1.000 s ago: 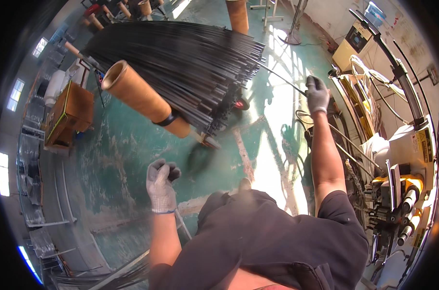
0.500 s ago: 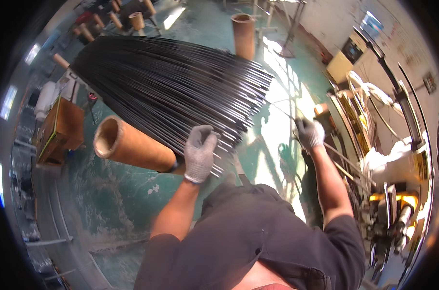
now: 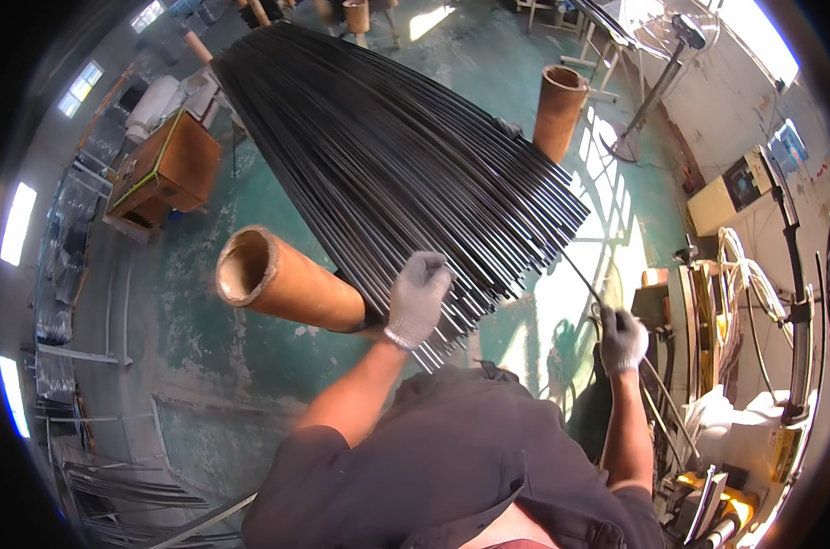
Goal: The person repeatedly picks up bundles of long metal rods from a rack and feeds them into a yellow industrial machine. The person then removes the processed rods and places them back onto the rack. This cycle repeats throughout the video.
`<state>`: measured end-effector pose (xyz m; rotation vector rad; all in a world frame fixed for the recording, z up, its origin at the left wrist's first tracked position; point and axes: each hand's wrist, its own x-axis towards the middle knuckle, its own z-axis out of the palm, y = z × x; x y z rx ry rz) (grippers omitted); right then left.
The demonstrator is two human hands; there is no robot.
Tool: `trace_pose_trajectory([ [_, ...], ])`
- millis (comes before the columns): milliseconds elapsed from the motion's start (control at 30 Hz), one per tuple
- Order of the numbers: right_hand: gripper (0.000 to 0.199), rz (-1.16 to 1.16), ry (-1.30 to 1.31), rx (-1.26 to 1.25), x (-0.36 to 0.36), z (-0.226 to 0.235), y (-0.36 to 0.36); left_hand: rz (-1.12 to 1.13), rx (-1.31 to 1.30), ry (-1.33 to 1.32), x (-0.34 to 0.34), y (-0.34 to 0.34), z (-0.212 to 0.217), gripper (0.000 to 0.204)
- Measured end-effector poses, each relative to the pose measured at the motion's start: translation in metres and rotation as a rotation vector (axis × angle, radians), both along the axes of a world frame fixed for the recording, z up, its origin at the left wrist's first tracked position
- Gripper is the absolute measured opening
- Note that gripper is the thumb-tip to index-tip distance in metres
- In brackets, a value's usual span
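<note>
A broad layer of long, thin black rods fans out in front of me, with bright ends on the near right side. My left hand, in a pale knitted glove with grey fingers, lies over the near edge of the layer by the rod ends. Its fingers are curled together, and what they hold, if anything, is hidden. Out to the right, my right hand wears a similar glove and is closed around a thin dark rod. That rod slants from the layer's right end down to my fist.
A thick brown cardboard tube juts up at the layer's near left, another tube at its far right. A brown box stands left. Coiled cable and a pale machine are along the right wall, near a standing fan.
The view has turned, so the rods and tubes sit further right in the picture. My right hand still grips the thin rod. My left hand stays by the near rod ends, fingers curled.
</note>
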<state>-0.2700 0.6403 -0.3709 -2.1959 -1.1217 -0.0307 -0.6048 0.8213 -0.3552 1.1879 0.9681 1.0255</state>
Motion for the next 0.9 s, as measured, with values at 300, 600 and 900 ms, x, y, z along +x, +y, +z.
trace_pose_trajectory([
  [300, 0.032, 0.285, 0.059, -0.155, -0.042, 0.044, 0.16, 0.121, 0.271, 0.281, 0.024, -0.01, -0.011, 0.02],
  [600, 0.072, 0.404, -0.252, -0.555, -0.127, 0.076, 0.242, 0.127, 0.238, 0.236, 0.019, -0.006, -0.016, 0.023],
  [900, 0.039, 0.607, -0.229, -0.665, -0.113, 0.095, 0.267, 0.119, 0.227, 0.275, 0.02, 0.003, -0.013, 0.022],
])
